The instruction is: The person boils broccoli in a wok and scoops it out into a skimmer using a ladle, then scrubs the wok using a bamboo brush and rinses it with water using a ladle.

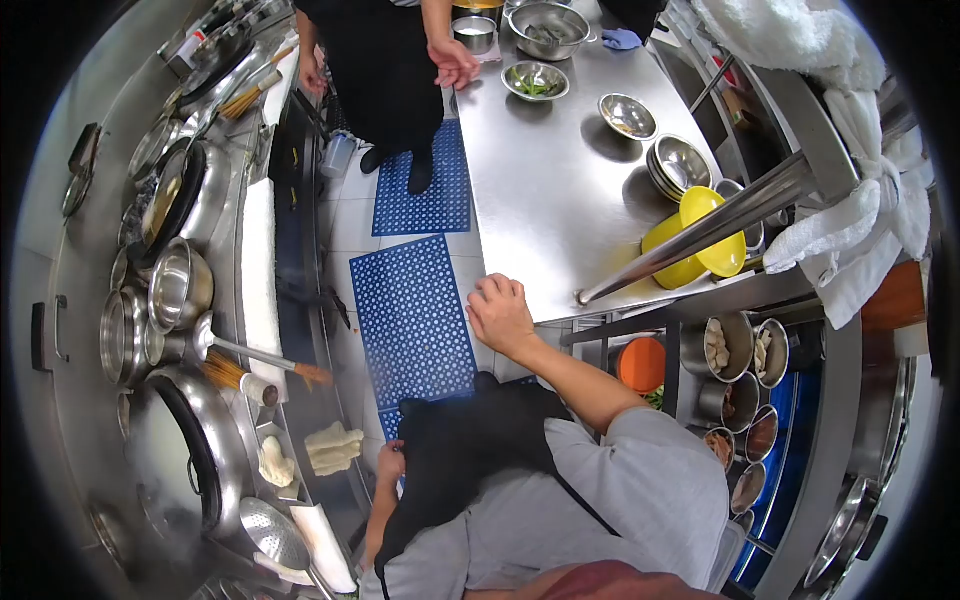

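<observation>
My right hand (500, 315) rests at the near left corner of the steel table (560, 200), its fingers curled over the edge; whether anything is under them is hidden. Down at my left side, by the black apron, is my left hand (391, 461), its fingers bent and partly hidden, with something small and pale blue just below it. On the table stand a bowl with green leaves (536, 82), a small steel bowl (628, 117), stacked bowls (682, 164) and a yellow container (672, 250).
A co-worker in a black apron (370, 70) stands across the blue mats (412, 320). Along the left runs a stove with a steaming wok (165, 450), a ladle (203, 337) and a strainer (273, 532). At right are a metal rail (700, 228) and ingredient pots (738, 345).
</observation>
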The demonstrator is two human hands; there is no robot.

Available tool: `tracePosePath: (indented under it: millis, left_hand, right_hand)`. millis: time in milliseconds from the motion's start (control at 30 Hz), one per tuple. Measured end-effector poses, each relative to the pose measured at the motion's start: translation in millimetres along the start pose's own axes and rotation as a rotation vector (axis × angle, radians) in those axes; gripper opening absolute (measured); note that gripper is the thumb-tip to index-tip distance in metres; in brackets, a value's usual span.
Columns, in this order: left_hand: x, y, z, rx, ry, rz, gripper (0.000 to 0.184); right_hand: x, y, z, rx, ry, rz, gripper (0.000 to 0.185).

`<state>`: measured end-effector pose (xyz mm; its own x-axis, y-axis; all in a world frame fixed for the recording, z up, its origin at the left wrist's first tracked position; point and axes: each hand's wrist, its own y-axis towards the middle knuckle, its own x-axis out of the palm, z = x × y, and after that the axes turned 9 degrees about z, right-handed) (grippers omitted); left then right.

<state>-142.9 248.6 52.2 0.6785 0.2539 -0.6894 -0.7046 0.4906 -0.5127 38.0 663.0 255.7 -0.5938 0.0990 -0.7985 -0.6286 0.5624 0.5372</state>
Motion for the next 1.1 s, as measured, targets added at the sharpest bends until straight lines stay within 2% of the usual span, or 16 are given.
tracePosePath:
  millis: [200,400,500,567,700,733,767,800,833,867,900,1033,1100]
  left_hand:
    - [7,11,-12,-0.05,0.031,-0.02,0.037]
    - [-5,-3,0,-0.03,-0.002,-0.011,0.03]
    - [-11,-13,13,-0.005,0.09,0.05,0.036]
    - [-4,-4,0,0.013,0.084,0.019,0.045]
    - [4,-15,-3,-0.088,0.014,-0.041,0.064]
    - [11,-10,-16,-0.015,0.034,-0.046,0.063]
    - [-5,-22,12,-0.094,0.04,-0.106,0.063]
    - [9,-18,-6,-0.032,0.069,-0.072,0.06]
    - [2,-20,5,-0.052,0.08,-0.123,0.056]
    - [17,-15,-8,-0.003,0.078,-0.023,0.052]
    - [13,-20,0,-0.051,0.073,-0.012,0.051]
    - [-15,-39,40,-0.154,0.06,-0.031,0.048]
    - [-2,-34,26,-0.132,0.055,0.011,0.047]
  right_hand:
    - [1,-1,1,0.003,0.009,0.002,0.015]
    - [0,0,0,0.006,0.011,0.01,0.014]
    - [0,1,-1,0.016,0.014,0.011,0.014]
    - [0,0,-1,0.023,0.012,-0.001,0.014]
    - [4,3,-4,-0.035,0.044,-0.013,0.016]
    - [2,4,-7,-0.064,0.041,0.028,0.016]
    - [2,5,-11,-0.094,0.047,0.073,0.016]
    - [0,4,-12,-0.119,0.046,0.093,0.015]
    - [1,2,-12,-0.134,0.044,0.112,0.014]
    - [0,1,-13,-0.141,0.013,0.113,0.014]
    - [-3,-2,-15,-0.136,-0.033,0.127,0.013]
    - [4,0,-9,-0.149,-0.055,0.066,0.013]
    - [2,1,-9,-0.137,-0.079,0.014,0.015]
